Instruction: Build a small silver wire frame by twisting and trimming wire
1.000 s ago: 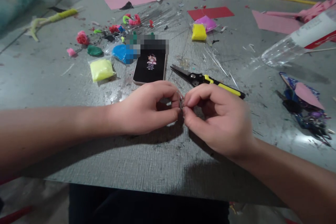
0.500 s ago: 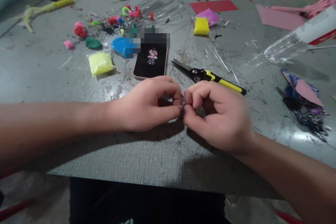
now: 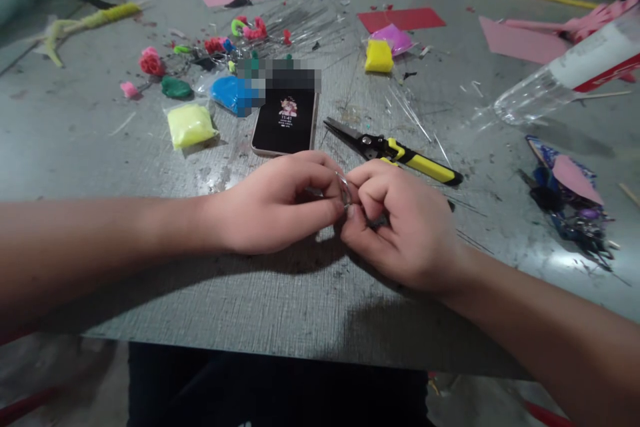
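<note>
over the last second the two hands had drawn together: the gap between them was gone and the knuckles nearly met, which i judged to mean the pinching work on the small piece had tightened rather than let go. far to the left of the fingers and beyond them lay a soft pale-yellow clay packet (image 3: 190, 125) in crinkled clear wrap, with a blue lump (image 3: 227, 91) behind it. the left hand (image 3: 273, 203) rested low over the tabletop (image 3: 300, 307), a scuffed grey sheet with a fine woven grain, its fingers (image 3: 320, 212) curled narrow, thumb and forefinger pressed on a wire loop (image 3: 345, 190). just beyond those fingers lay a phone (image 3: 285, 121), flat, glossy and dark. the wire loop, thin, shiny and bent in a small arc, sat between the fingertips of both hands, just above the tabletop. the right hand (image 3: 400, 227) had rolled inward and curled tighter than a second before, its fingers bunched narrow on the other side of the loop; whether more wire lay inside the fist i could not tell. just beyond its knuckles lay snips (image 3: 395, 150) with dark pointed blades and a black-and-yellow handle. well off to the right a clear plastic bottle (image 3: 565, 77) lay on its side.
</note>
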{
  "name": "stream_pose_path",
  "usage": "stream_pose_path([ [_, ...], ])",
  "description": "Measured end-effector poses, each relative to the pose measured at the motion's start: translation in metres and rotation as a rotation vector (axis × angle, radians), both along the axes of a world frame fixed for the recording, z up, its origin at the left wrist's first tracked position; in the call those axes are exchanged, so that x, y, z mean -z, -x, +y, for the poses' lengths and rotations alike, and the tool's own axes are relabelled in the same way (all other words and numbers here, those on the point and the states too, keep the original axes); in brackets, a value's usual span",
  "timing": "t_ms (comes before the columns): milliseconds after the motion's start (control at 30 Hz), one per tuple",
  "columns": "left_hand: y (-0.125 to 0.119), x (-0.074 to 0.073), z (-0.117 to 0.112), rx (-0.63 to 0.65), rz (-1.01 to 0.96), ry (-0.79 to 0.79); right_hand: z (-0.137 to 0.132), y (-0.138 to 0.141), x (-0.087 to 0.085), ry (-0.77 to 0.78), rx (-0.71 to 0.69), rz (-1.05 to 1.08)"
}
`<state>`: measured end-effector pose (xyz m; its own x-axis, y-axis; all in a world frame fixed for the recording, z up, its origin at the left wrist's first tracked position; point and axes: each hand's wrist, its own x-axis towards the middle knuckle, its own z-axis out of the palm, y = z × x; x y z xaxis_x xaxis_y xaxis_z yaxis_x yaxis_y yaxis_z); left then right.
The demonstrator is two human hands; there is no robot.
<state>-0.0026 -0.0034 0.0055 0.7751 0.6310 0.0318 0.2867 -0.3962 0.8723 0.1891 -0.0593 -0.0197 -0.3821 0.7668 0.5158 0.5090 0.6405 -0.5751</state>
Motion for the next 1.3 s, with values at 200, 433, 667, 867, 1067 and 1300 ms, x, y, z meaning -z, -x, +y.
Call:
stream_pose_path([
  [200, 0.0005, -0.0006, 0.0033, -0.010, -0.072, 0.116, 0.0018, -0.0032, 0.0015, 0.128, 0.047, 0.216],
  [433, -0.0023, 0.0048, 0.0020, -0.120, -0.230, 0.345, 0.0009, -0.0052, 0.0001, 0.596, -0.106, 0.611],
  [667, -0.0011, 0.0031, 0.0055, -0.002, -0.219, 0.456, 0.0004, 0.0002, 0.0031, 0.840, -0.194, 0.846],
  [867, 0.0018, 0.0038, 0.0082, 0.036, -0.142, 0.398, -0.0002, 0.0019, 0.0088, 0.974, -0.200, 0.954],
  [1067, 0.0012, 0.0021, 0.0089, 0.052, -0.116, 0.419, 0.0003, 0.0026, 0.0076, 1.017, -0.189, 0.959],
  [1300, 0.0002, 0.0023, 0.0070, -0.028, -0.162, 0.299, -0.0007, -0.0040, 0.0035, 0.660, -0.138, 0.711],
])
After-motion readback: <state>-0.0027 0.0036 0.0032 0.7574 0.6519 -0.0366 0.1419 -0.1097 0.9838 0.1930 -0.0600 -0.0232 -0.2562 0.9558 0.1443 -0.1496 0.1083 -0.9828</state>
